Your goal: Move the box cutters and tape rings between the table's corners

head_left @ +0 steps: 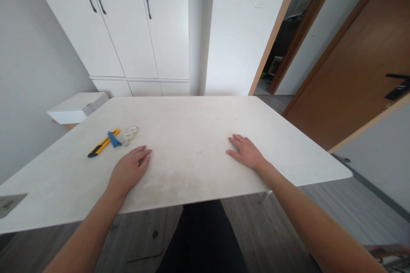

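Both hands flat on white table (pixel 192 115), palms down, nothing held. Left hand (pixel 130 169) spread open, fingers together-ish, pointing toward 1 o'clock. Right hand (pixel 245 151) also open flat, fingers pointing 10 o'clock. Closest stuff to left hand: yellow utility knife (pixel 103 143) at its 10 o'clock, blue pen-ish thing (pixel 113 139) crossing it, clear tape rolls (pixel 128 135) just beside. No contact with any.

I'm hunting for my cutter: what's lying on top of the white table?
On the table: a yellow utility knife, a blue item, clear tape rolls, left hand and right hand flat. Anything under the palms is hidden.
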`<act>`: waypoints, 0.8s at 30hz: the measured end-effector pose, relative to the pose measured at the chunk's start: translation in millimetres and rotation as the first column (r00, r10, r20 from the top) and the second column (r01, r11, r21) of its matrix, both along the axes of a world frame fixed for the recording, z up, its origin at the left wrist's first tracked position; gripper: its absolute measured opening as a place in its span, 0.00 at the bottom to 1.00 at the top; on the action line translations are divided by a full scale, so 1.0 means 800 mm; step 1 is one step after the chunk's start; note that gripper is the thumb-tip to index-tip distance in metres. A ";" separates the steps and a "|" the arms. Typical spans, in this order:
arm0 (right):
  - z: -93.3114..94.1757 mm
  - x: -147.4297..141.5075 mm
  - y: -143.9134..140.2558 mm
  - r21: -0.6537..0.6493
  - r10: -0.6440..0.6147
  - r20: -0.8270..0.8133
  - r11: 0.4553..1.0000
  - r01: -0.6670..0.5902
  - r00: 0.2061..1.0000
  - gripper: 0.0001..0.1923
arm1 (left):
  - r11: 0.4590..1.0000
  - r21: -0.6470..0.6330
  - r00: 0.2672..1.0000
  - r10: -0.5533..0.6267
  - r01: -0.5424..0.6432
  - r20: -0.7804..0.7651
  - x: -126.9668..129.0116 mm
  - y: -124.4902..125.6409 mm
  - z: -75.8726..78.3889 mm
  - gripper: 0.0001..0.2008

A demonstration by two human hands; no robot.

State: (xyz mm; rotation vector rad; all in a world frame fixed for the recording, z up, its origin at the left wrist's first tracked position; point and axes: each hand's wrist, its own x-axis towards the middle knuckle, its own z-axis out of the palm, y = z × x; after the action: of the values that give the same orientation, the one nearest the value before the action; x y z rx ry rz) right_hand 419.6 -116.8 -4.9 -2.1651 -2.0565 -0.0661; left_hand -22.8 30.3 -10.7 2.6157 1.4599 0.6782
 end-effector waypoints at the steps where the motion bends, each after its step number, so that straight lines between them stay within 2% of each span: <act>1: 0.000 0.000 0.000 -0.001 -0.001 -0.001 1.000 0.001 1.000 0.41 | 1.000 -0.001 1.000 0.004 -0.004 0.000 0.000 0.000 0.000 0.25; 24: -0.002 0.002 0.001 0.004 0.011 0.000 1.000 -0.011 1.000 0.40 | 1.000 -0.010 1.000 0.014 -0.014 0.010 0.000 0.001 -0.002 0.25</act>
State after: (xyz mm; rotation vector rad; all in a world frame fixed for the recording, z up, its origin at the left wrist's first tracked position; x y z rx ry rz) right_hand 421.0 -116.4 -6.3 -2.1514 -2.0666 -0.0683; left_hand -23.0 31.2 -12.1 2.5936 1.4761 0.6819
